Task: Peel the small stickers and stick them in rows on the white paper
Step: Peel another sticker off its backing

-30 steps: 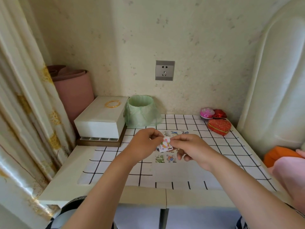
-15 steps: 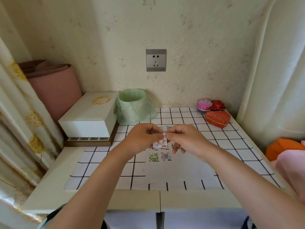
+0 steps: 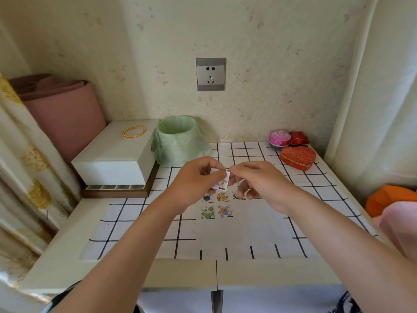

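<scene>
You held the sticker sheet (image 3: 222, 184) in the air just above the far part of the white paper (image 3: 243, 231). Your left hand (image 3: 198, 179) pinched its left side between thumb and curled fingers. Your right hand (image 3: 264, 184) met it at the upper right corner, thumb and forefinger closed on that corner and the other fingers loosely curled below. Your fingertips hid whether a sticker had already lifted from the backing.

The step looked to be the peel. It would have gone best with the left hand holding the sheet firm and bent slightly back, so the sticker's edge stood up for your nail. A slow, low pull would have helped stop the thin sticker curling or tearing.

On the paper, the stuck stickers (image 3: 222, 197) lay in two rows. The far row had three, the rightmost partly behind your fingers, and the near row had two. The free place just right of the near row's second sticker seemed the next spot. Lining the new one up under the sticker above it would have made a straight row.
</scene>
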{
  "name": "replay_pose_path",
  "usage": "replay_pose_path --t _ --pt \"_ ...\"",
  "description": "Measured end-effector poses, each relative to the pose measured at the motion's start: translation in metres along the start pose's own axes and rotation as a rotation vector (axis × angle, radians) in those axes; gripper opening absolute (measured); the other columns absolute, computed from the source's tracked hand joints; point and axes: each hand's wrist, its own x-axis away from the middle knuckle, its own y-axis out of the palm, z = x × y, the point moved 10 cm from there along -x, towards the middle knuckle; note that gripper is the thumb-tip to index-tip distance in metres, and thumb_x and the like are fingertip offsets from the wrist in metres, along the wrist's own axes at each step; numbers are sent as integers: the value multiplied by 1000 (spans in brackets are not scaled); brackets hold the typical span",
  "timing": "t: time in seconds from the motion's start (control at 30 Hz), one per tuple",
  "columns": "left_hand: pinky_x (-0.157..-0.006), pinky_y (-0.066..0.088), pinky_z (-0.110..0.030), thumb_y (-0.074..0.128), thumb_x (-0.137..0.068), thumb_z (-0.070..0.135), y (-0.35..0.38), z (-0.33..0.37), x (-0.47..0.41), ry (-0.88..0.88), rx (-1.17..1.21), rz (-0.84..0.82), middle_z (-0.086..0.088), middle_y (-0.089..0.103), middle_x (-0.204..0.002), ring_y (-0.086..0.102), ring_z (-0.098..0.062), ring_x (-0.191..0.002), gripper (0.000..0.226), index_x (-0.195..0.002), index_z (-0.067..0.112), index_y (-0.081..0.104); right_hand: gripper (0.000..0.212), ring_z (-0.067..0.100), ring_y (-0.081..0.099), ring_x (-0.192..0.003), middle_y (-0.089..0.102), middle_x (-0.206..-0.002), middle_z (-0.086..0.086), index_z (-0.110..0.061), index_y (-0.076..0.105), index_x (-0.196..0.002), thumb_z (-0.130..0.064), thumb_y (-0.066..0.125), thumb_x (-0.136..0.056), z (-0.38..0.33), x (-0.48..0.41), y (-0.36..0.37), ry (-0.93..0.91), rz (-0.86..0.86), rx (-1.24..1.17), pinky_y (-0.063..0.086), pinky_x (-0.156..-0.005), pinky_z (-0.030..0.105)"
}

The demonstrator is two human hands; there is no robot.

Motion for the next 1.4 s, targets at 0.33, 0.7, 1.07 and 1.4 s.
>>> replay_pose_path --t 0.33,0.7,1.07,1.4 --pt "-76 62 -42 71 -90 19 1 -2 8 -3 38 13 -21 55 -83 62 -6 -64 6 -94 16 73 18 15 59 -58 71 -76 -4 -10 76 -90 -22 63 -97 0 1 6 -60 62 87 42 -52 26" --pt "-65 58 -22 71 -89 17 -2 -9 3 -33 60 22 -10 56 -89 62 -16 -74 6 -89 22 74 16 14 60 -61 75 -82 -2 -14 77 -91 -20 63 -97 -6 3 5 -73 24 120 43 -52 25" --pt "-72 63 -36 73 -87 19 -1 -5 5 -22 35 2 -24 58 -85 62 -21 -72 6 -87 24 77 27 4 54 -51 65 -59 -20 -28 71 -75 -18 59 -98 -26 9 8 -281 64 430 45 -54 23" --pt "-70 62 -33 74 -86 16 -3 -1 5 -11 34 -5 -8 58 -75 63 -17 -71 7 -90 21 76 29 10 51 -51 65 -57 -9 -25 71 -73 -16 59 -98 -30 11 8 -293 51 384 44 -54 23"
